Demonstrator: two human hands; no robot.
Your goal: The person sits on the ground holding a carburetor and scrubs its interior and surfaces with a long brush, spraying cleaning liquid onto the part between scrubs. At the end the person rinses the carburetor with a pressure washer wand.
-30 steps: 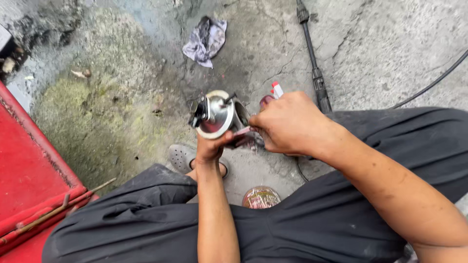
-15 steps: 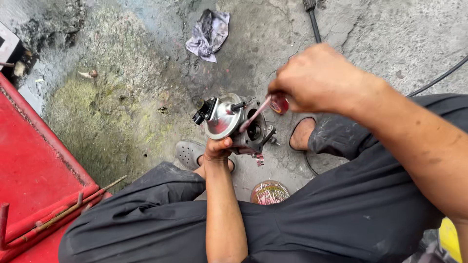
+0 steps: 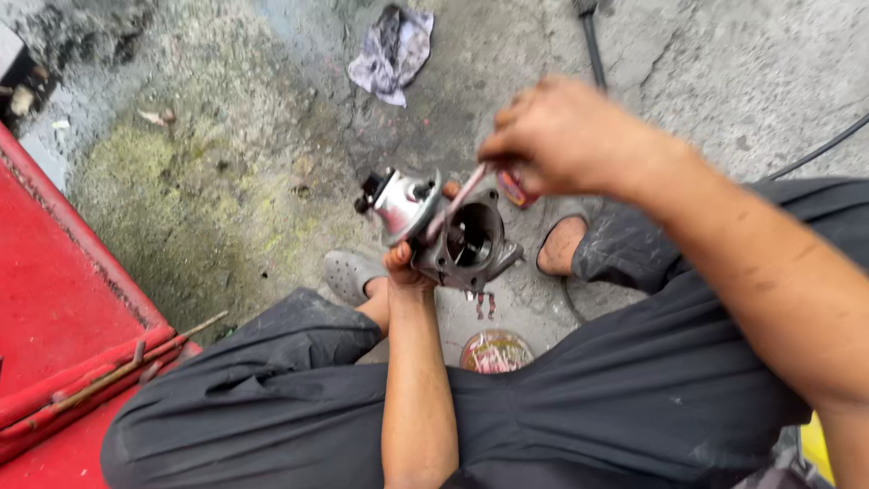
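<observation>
1 carburetor (image 3: 450, 237) gripped from below in left hand (image 3: 405, 265), above concrete floor (image 3: 235, 172) | right hand (image 3: 561, 136) fingers closed on 1 red straw tool (image 3: 460, 197), tip at carburetor | 1 rag (image 3: 392, 52) | 1 small tin (image 3: 494, 351)

A crumpled rag (image 3: 393, 52) lies at top centre, a red metal panel (image 3: 54, 308) at lower left, and a small round tin (image 3: 495, 352) at bottom centre.

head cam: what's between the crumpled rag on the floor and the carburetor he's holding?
In the head view, only bare stained concrete lies between the rag and the carburetor, held by the left hand.
</observation>
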